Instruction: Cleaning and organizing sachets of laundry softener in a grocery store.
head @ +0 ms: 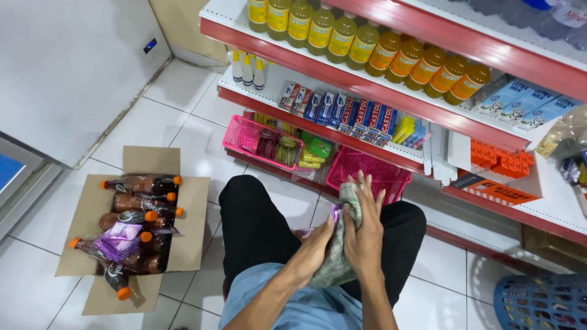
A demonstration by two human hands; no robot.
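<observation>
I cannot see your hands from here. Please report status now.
Left hand and right hand pressed on checked cloth, purple item under it. Nothing between them.

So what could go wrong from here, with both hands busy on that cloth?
The purple packet is pinched between the left hand and right hand under the checked cloth; it might slip onto the floor tiles. The open cardboard box of dark bottles sits by the knee and could get bumped.
</observation>
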